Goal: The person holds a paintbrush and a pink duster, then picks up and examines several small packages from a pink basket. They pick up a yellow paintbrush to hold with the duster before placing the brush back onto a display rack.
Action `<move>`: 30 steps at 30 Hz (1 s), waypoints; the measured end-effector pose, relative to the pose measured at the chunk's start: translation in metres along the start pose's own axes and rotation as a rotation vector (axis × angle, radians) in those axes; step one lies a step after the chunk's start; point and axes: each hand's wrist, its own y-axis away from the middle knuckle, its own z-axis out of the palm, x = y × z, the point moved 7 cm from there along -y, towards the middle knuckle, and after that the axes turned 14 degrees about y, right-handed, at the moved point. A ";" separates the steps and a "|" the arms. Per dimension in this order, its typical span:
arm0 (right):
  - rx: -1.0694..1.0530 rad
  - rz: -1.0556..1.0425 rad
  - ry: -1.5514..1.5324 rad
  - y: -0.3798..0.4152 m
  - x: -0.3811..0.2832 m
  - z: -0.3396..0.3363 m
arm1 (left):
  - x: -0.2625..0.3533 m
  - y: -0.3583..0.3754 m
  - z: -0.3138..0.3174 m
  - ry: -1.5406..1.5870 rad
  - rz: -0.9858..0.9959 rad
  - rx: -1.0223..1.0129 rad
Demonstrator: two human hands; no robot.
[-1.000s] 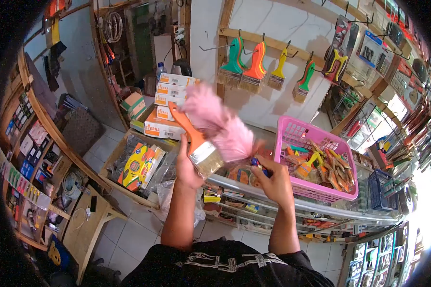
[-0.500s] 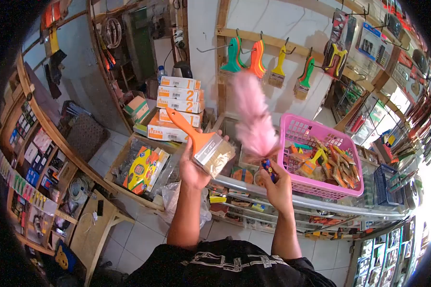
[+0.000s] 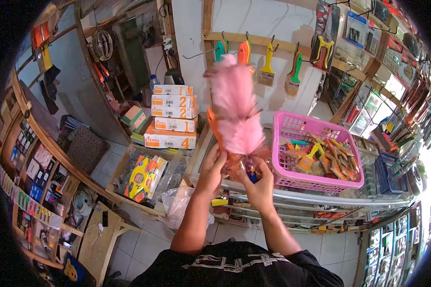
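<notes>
My left hand (image 3: 211,174) is closed on an orange-handled paintbrush (image 3: 213,125), whose handle points up; its bristles are mostly hidden. My right hand (image 3: 257,186) grips the dark blue handle of a pink feather duster (image 3: 235,100). The fluffy head stands up in front of the paintbrush and overlaps it, slightly blurred by motion. Both hands are close together over the edge of the glass counter. Just right of them sits a pink plastic basket (image 3: 292,180) with several paintbrushes (image 3: 309,159) inside.
White-and-orange boxes (image 3: 172,125) are stacked at the back left, behind a box (image 3: 129,202) of packaged goods. Paintbrushes (image 3: 266,71) hang from wall hooks. A blue basket (image 3: 392,178) stands on the glass counter (image 3: 316,200) at right. A wooden bench (image 3: 93,241) is at lower left.
The duster has moved left to the paintbrush, and my two hands have come together. The paintbrush has turned more upright, its bristles now mostly covered.
</notes>
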 end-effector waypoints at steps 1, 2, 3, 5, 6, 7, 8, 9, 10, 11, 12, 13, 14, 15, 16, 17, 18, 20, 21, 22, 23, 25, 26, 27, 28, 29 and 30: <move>0.027 0.019 0.009 -0.001 0.003 -0.003 | 0.009 0.008 0.003 -0.040 -0.066 0.085; 0.054 0.038 0.018 -0.002 0.007 -0.007 | 0.014 0.007 0.003 -0.034 0.008 0.033; 0.012 0.066 -0.014 -0.005 0.010 -0.008 | 0.017 0.007 0.003 -0.028 0.082 -0.017; 0.014 0.192 -0.164 -0.004 0.015 -0.009 | 0.023 0.014 0.002 0.030 0.157 -0.056; 0.014 0.256 -0.239 -0.005 0.016 -0.009 | 0.024 0.016 0.002 0.053 0.137 -0.077; 0.024 0.277 -0.290 -0.006 0.018 -0.005 | 0.025 0.018 0.002 0.076 0.117 -0.097; 0.009 0.254 -0.290 -0.005 0.017 -0.003 | 0.025 0.019 0.002 0.099 0.099 -0.115; -0.007 0.230 -0.291 -0.005 0.015 -0.001 | 0.022 0.017 0.000 0.054 0.137 -0.146; -0.023 0.205 -0.292 -0.005 0.013 0.002 | 0.013 0.018 -0.005 0.179 0.052 -0.142; -0.043 0.191 -0.271 -0.005 0.013 0.004 | 0.004 0.022 -0.010 0.304 -0.032 -0.137; -0.065 0.177 -0.250 -0.004 0.014 0.007 | -0.007 0.025 -0.014 0.432 -0.115 -0.131; -0.088 0.165 -0.227 -0.004 0.015 0.009 | -0.015 0.024 -0.018 0.423 -0.121 -0.085; -0.081 0.158 -0.187 -0.003 0.018 0.009 | -0.017 0.025 -0.020 0.425 -0.104 -0.091; -0.077 0.147 -0.145 -0.005 0.022 0.007 | -0.016 0.026 -0.017 0.429 -0.083 -0.099; -0.072 0.132 -0.103 -0.008 0.024 0.005 | -0.013 0.025 -0.015 0.432 -0.060 -0.110; -0.086 0.092 0.005 -0.009 0.024 0.001 | -0.013 0.022 -0.017 0.464 -0.065 -0.107; -0.099 0.052 0.113 -0.007 0.024 -0.005 | -0.013 0.020 -0.023 0.497 -0.069 -0.105; -0.171 -0.064 0.290 -0.003 0.015 -0.011 | -0.014 0.014 -0.037 0.612 -0.038 -0.067; -0.228 -0.143 0.357 0.000 -0.001 -0.014 | -0.013 0.008 -0.046 0.691 -0.001 -0.037; -0.281 -0.223 0.421 0.003 -0.013 -0.016 | -0.011 0.003 -0.056 0.768 0.037 -0.008; -0.351 -0.084 0.381 0.006 -0.003 -0.018 | -0.012 0.000 -0.060 0.783 -0.014 -0.039; -0.226 -0.053 0.383 0.009 0.008 -0.022 | 0.008 -0.001 -0.047 0.835 0.027 -0.219; -0.161 -0.037 0.384 0.008 0.011 -0.025 | 0.019 0.001 -0.038 0.858 0.046 -0.312; -0.333 -0.002 0.501 0.008 0.009 -0.025 | 0.025 0.001 -0.031 0.897 0.061 -0.327; -0.391 -0.052 0.468 0.009 0.009 -0.026 | 0.028 0.000 -0.029 0.903 0.071 -0.309; -0.448 -0.100 0.435 0.013 0.010 -0.026 | 0.028 -0.003 -0.033 0.882 0.089 -0.229; -0.504 -0.148 0.402 0.016 0.007 -0.023 | 0.028 -0.003 -0.039 0.850 0.113 -0.123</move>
